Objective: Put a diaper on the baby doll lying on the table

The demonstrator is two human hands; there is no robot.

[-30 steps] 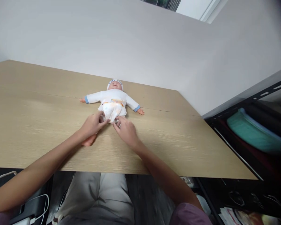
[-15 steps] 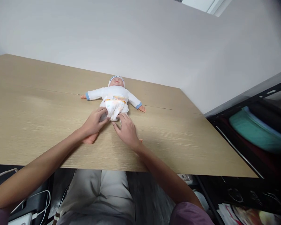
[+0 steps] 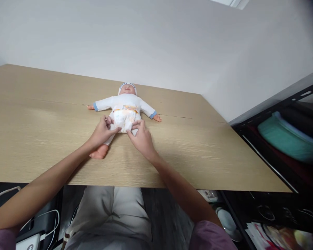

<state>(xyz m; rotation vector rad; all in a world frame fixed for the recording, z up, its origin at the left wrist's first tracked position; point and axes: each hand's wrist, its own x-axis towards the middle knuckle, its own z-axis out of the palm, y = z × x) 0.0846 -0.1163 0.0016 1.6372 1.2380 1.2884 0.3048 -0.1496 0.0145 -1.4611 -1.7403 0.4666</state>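
A baby doll [image 3: 125, 100] in a white long-sleeved top with blue cuffs and a printed headband lies on its back, arms spread. Around its hips is a white diaper [image 3: 121, 119] with an orange-patterned waistband. My left hand [image 3: 102, 131] grips the diaper's left leg edge, thumb laid across the lower front and fingers curled at the side. On the opposite leg edge, my right hand [image 3: 142, 137] pinches the diaper between thumb and fingers. One doll foot [image 3: 100, 152] shows below my left hand; the other leg is mostly hidden behind my right hand and forearm.
The doll lies on a light wooden table [image 3: 54, 132] against a grey-white wall [image 3: 99, 41]. To the right stands a black rack [image 3: 261, 180] with a teal item [image 3: 289, 139]. White cables [image 3: 54, 222] hang at the lower left, beneath the table's front edge.
Both hands have shifted slightly outward and up along the diaper's leg edges. The diaper's lower front looks wider and less bunched. The camera view has tilted a little.
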